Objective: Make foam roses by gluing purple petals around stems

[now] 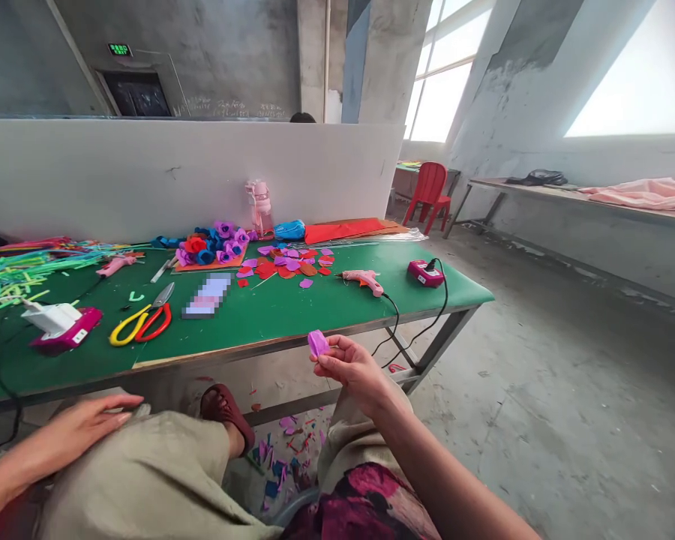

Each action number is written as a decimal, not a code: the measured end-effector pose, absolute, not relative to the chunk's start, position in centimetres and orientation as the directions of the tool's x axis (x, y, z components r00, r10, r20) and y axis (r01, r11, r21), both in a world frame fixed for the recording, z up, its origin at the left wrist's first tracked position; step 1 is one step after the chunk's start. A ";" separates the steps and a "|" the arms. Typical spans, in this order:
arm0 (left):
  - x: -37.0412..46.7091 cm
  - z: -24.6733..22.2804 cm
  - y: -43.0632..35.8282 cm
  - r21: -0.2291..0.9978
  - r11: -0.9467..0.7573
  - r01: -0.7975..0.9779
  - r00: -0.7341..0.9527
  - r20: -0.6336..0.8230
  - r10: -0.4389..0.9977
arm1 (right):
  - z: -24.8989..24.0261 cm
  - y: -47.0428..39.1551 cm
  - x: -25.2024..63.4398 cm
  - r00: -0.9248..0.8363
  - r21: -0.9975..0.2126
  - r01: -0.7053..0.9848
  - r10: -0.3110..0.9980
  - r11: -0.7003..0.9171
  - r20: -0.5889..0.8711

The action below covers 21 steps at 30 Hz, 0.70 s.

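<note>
Between the thumb and fingers of my right hand (349,367) is a purple paper petal (318,343), held up in front of the table's edge. My left hand (90,424) lies over my knee at the lower left, its fingers stretched out. Loose purple and red petals (286,262) are spread on the green table (281,319). Behind them to the left, purple, blue and red paper flowers (217,244) sit bunched on an orange sheet. A pink glue gun (363,281) lies right of the petals, its cord hanging over the edge.
Scissors (146,319) with yellow and red handles lie near the table's front left, beside a magenta power socket (67,330). Another socket (426,272) stands at the right end. A pink bottle (259,210) stands by the white partition (202,165). Paper scraps (281,450) litter the floor.
</note>
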<state>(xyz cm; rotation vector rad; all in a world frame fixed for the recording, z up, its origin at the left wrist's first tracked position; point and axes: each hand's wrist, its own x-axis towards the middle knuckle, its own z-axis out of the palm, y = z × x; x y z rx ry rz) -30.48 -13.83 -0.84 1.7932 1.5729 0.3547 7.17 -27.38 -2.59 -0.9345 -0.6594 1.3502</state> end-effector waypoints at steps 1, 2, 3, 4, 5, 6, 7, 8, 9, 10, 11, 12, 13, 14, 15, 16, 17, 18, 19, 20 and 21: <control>-29.4 0.1 -14.7 0.637 -0.075 0.767 0.273 -0.219 0.937 | -2.5 -27.2 6.9 0.138 -0.855 -0.518 0.983 -0.032 -0.121; -27.7 1.1 -15.5 0.595 -0.161 0.787 0.303 -0.146 0.942 | -2.5 -27.0 6.7 0.139 -0.851 -0.525 0.983 -0.032 -0.122; -25.6 2.3 -16.3 0.564 -0.229 0.794 0.318 -0.064 0.946 | -2.4 -26.8 6.5 0.135 -0.847 -0.532 0.983 -0.030 -0.120; -23.1 3.4 -16.9 0.548 -0.307 0.778 0.362 0.008 0.932 | -2.3 -26.6 6.3 0.133 -0.843 -0.538 0.984 -0.026 -0.115; -20.4 4.4 -17.2 0.545 -0.402 0.736 0.451 0.048 0.891 | -2.2 -26.3 6.1 0.131 -0.840 -0.543 0.986 -0.015 -0.103; -17.6 5.1 -17.1 0.552 -0.478 0.683 0.520 0.092 0.850 | -2.0 -26.1 6.0 0.131 -0.838 -0.545 0.988 0.000 -0.085; -14.8 5.5 -16.8 0.564 -0.530 0.633 0.568 0.127 0.813 | -1.7 -25.9 6.0 0.135 -0.838 -0.546 0.989 0.019 -0.065; -12.3 5.6 -16.3 0.589 -0.562 0.581 0.596 0.163 0.787 | -1.4 -25.7 6.1 0.141 -0.838 -0.544 0.989 0.038 -0.047; -10.1 5.4 -15.6 0.632 -0.570 0.525 0.605 0.194 0.772 | -1.0 -25.5 6.2 0.149 -0.839 -0.541 0.988 0.055 -0.031; -8.2 4.8 -14.9 0.699 -0.552 0.454 0.600 0.219 0.770 | -0.7 -25.5 6.4 0.158 -0.840 -0.539 0.987 0.070 -0.019; -6.7 4.0 -14.3 0.791 -0.504 0.347 0.592 0.232 0.772 | -0.3 -25.4 6.6 0.168 -0.841 -0.536 0.986 0.080 -0.013; -5.5 3.2 -13.8 0.875 -0.424 0.232 0.593 0.218 0.775 | 0.0 -25.4 6.9 0.180 -0.841 -0.534 0.984 0.087 -0.013; -4.6 2.3 -13.5 0.932 -0.336 0.139 0.607 0.188 0.772 | 0.3 -25.4 7.2 0.193 -0.841 -0.533 0.981 0.093 -0.013; -4.1 1.6 -13.4 0.964 -0.254 0.081 0.635 0.146 0.758 | 0.4 -25.4 7.6 0.204 -0.841 -0.531 0.979 0.101 -0.011; -3.7 1.1 -13.5 0.981 -0.190 0.035 0.662 0.120 0.740 | 0.5 -25.4 7.9 0.216 -0.841 -0.530 0.976 0.111 -0.007; -3.5 0.8 -13.6 0.991 -0.136 -0.007 0.685 0.104 0.721 | 0.6 -25.5 8.2 0.226 -0.841 -0.528 0.974 0.121 -0.003; -3.4 0.7 -13.8 0.995 -0.090 -0.040 0.703 0.092 0.706 | 0.6 -25.5 8.5 0.236 -0.840 -0.527 0.972 0.130 0.002; -3.3 0.7 -14.0 0.997 -0.048 -0.068 0.713 0.082 0.696 | 0.5 -25.4 8.8 0.244 -0.837 -0.529 0.970 0.138 0.006; -3.3 0.8 -14.1 0.996 -0.007 -0.090 0.720 0.070 0.690 | 0.4 -25.4 9.0 0.249 -0.834 -0.533 0.968 0.144 0.008; -3.2 0.9 -14.2 0.994 0.033 -0.104 0.726 0.054 0.686 | 0.3 -25.3 9.2 0.254 -0.830 -0.538 0.967 0.148 0.008; -3.2 0.9 -14.2 0.991 0.068 -0.112 0.732 0.036 0.680 | 0.2 -25.2 9.4 0.258 -0.826 -0.543 0.966 0.152 0.009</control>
